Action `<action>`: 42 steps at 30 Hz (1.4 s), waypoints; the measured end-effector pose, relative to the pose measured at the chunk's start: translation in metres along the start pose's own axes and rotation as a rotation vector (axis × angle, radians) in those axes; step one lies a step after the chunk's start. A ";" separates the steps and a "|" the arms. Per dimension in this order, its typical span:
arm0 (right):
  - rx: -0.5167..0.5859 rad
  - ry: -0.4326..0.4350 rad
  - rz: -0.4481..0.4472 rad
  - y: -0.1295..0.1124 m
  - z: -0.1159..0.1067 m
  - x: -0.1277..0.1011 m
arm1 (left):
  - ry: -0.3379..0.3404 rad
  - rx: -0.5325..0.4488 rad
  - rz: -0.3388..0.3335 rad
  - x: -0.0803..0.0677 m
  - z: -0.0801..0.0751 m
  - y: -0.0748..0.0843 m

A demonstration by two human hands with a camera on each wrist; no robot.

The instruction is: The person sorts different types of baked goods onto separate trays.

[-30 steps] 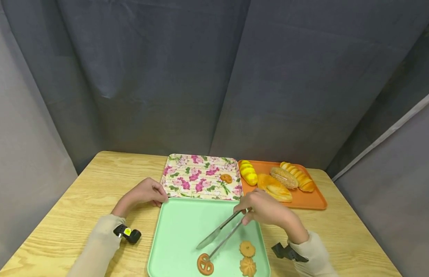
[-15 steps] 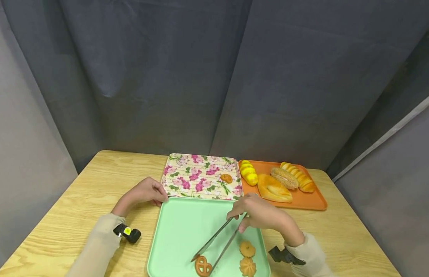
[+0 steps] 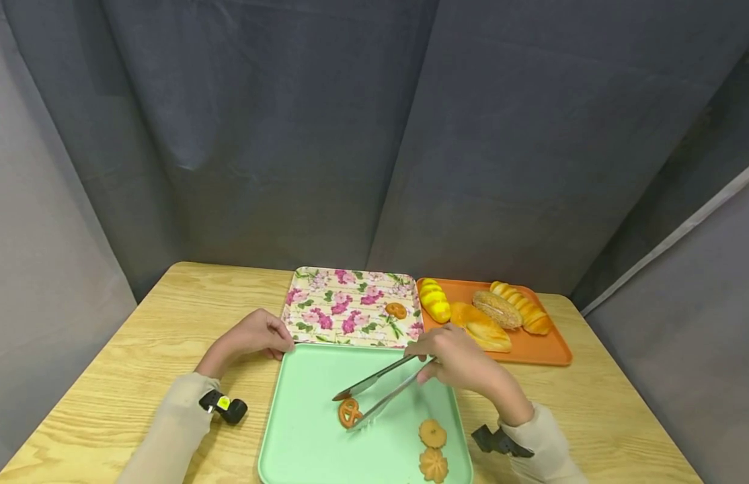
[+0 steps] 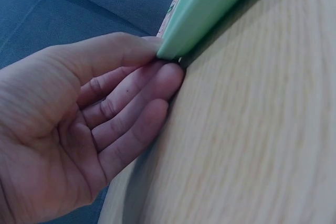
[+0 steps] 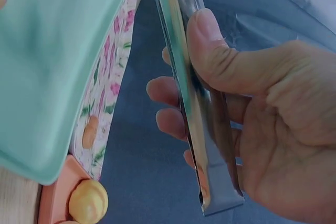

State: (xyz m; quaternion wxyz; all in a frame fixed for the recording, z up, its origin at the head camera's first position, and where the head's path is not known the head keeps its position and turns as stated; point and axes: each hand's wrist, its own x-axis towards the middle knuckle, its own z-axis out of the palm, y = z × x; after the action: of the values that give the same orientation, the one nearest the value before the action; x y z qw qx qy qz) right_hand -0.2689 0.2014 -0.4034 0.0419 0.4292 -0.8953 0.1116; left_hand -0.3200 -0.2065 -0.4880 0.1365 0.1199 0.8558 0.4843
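The right hand (image 3: 456, 363) pinches a pair of metal tongs (image 3: 377, 392), thumb pressed on one blade and fingers curled behind the other. The tong tips grip a pretzel-shaped cookie (image 3: 349, 412), apparently lifted just off the green tray (image 3: 308, 437), left of centre. The left hand (image 3: 253, 336) rests its loosely curled fingers against the tray's corner at 10 o'clock, steadying it.

To carry well, the squeeze should stay even and the tips level, so the cookie does not swing out on the way toward 12 o'clock, where the floral tray (image 3: 326, 302) already holds one cookie (image 3: 396, 310).

Half a second earlier the pretzel lay at the tray's 6 o'clock edge; it has since come up and inward, while the two round cookies (image 3: 433, 433) stayed put.
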 end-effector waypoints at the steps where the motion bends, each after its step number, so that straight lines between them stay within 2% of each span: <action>1: -0.009 0.005 0.008 0.000 -0.001 0.000 | 0.000 0.001 0.000 0.000 0.000 0.000; 8: 0.007 -0.039 0.038 0.001 -0.005 -0.002 | 0.001 0.006 -0.002 0.001 -0.001 -0.001; 14: 0.046 -0.030 0.003 0.003 -0.001 0.001 | 0.008 0.007 -0.010 0.000 -0.001 -0.001; 20: -0.028 0.034 -0.027 0.000 0.003 0.003 | 0.005 0.000 -0.009 0.000 0.000 -0.001; 30: -0.103 0.167 0.013 -0.003 0.004 0.001 | 0.003 0.004 0.001 0.001 0.001 -0.004; 42: -0.249 0.374 0.150 0.002 0.009 0.005 | 0.003 -0.003 0.008 0.002 0.001 -0.004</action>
State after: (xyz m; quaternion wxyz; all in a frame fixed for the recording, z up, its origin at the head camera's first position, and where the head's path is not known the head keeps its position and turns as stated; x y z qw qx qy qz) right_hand -0.2730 0.1965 -0.4112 0.2512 0.3248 -0.9082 0.0808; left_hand -0.3216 -0.2076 -0.4922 0.1334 0.1223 0.8548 0.4864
